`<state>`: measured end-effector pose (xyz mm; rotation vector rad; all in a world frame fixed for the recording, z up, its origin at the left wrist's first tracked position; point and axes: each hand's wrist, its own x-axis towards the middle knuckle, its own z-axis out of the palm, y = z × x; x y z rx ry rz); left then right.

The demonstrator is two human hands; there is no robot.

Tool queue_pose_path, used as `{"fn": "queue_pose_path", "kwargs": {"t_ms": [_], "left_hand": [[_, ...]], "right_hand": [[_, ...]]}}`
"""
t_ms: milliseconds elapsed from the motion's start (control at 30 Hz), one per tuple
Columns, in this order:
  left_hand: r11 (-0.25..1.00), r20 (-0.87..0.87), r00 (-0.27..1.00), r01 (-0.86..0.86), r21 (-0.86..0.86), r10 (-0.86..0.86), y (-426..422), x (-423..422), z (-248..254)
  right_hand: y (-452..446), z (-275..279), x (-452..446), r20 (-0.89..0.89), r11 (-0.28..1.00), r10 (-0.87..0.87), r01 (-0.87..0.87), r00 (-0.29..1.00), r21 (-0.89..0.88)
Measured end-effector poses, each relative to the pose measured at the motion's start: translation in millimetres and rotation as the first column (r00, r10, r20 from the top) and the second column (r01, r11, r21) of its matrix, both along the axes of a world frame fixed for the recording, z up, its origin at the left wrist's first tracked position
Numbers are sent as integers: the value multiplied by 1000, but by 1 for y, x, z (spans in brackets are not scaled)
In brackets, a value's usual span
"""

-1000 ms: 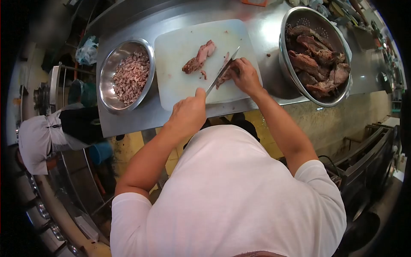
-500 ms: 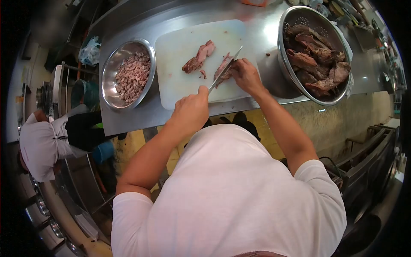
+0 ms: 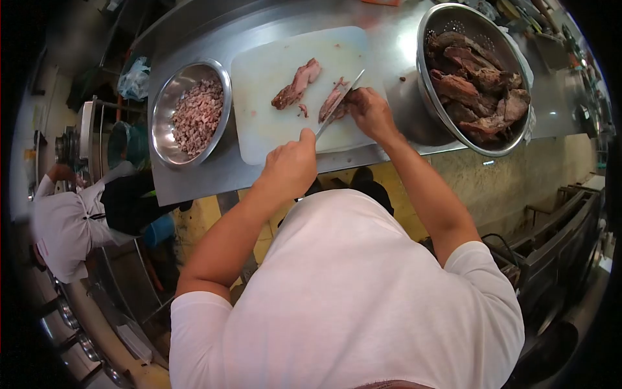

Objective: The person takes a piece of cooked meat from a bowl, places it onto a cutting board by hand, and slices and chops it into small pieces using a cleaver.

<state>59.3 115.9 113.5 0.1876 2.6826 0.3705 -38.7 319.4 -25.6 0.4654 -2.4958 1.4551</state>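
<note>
My left hand (image 3: pixel 291 162) is closed round the handle of a knife (image 3: pixel 340 102), its blade slanting up to the right. The blade lies over a piece of meat (image 3: pixel 329 105) on the white cutting board (image 3: pixel 259 71). My right hand (image 3: pixel 370 113), fingers bent together, grips that meat's right side, and the fingertips are partly hidden. Left of the knife rest a longer chunk of meat (image 3: pixel 298 84) and a small scrap (image 3: pixel 303 111). A steel bowl (image 3: pixel 160 133) of diced meat stands left of the board. To the right, a steel colander (image 3: pixel 424 71) holds several large browned pieces.
The steel table (image 3: pixel 194 39) runs across the top. A dark crumb (image 3: pixel 402 79) lies between board and colander. At the far left a co-worker in a white shirt (image 3: pixel 65 227) stands by metal shelving, with a blue bucket (image 3: pixel 159 230) nearby. Dark metal equipment (image 3: pixel 551 240) is at the right.
The knife blade has shifted left over the meat since the first frame, and more meat shows right of it. The co-worker at the left has moved, with an arm now raised toward the shelving.
</note>
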Motion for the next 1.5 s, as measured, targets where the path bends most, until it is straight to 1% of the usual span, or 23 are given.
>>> {"fn": "queue_pose_path", "kwargs": {"t_ms": [67,133,267,367,433,467,567,600,633,667,733,867,900,933,1033,1067,1100,1133,1167,1233,1267,1333,1500], "left_hand": [[999,28,999,-38,4,38,4,5,-24],[998,-123,992,0,61,8,12,-17,-39],[993,-144,990,13,118,4,4,-36,-29],[997,-84,996,16,77,-10,-1,-6,-1],[991,-68,997,-23,132,32,-5,1,5],[991,-64,998,-19,132,28,-11,-1,-3],[967,-147,988,-13,255,52,-35,-7,-30],[883,136,974,-220,415,179,-40,-10,-31],[746,423,873,-446,494,241,-45,-12,-32],[746,426,871,-449,493,243,-49,-14,-33],[619,562,798,-557,554,215,-55,-18,-38],[603,573,801,-547,581,174,-52,-34,-58],[566,578,800,-555,609,162,-45,-38,-62],[566,576,802,-551,613,157,-43,-40,-63],[714,462,861,-461,527,214,-40,-41,-56],[715,461,862,-458,528,212,-41,-38,-50],[872,112,984,-176,457,140,-42,-31,-42],[960,-228,973,79,270,-15,-41,-24,-30],[959,-227,974,79,271,-16,-38,-18,-15],[993,-37,999,-7,114,12,-27,-8,17],[994,-38,999,-4,113,8,-27,-3,16],[997,15,997,77,10,-77,-25,1,11],[993,-41,998,47,106,-43,-15,-10,-41]], "right_hand": [[-1,-5,7,-14,999,16,-15,1000,52],[1,-9,0,32,1000,20,-20,999,-7],[5,-2,-3,13,999,35,-36,999,32],[5,-5,5,-15,1000,-2,2,1000,25],[5,-1,3,82,1000,14,-13,997,-12],[6,0,2,86,1000,10,-8,996,-13],[8,0,1,88,1000,14,-16,996,26],[7,-2,1,79,1000,8,-10,997,25],[6,-3,0,70,1000,4,-6,998,24],[6,-4,0,74,1000,6,-7,997,24],[6,-1,1,93,1000,10,-10,996,-2],[5,0,1,78,1000,4,-4,997,1],[4,0,1,89,1000,7,-8,996,15],[5,0,1,99,999,6,-9,995,31],[2,0,4,104,999,-35,33,994,22],[1,-1,4,102,999,-37,35,994,23],[2,-2,4,92,999,-46,45,995,21],[3,-2,4,84,998,-55,54,995,19],[3,-1,5,86,998,-57,55,995,19],[3,1,7,101,996,-80,76,992,47],[2,1,7,100,996,-84,80,991,46],[2,-4,6,83,996,-90,88,993,20],[4,-12,5,91,998,-60,59,994,15]]}}
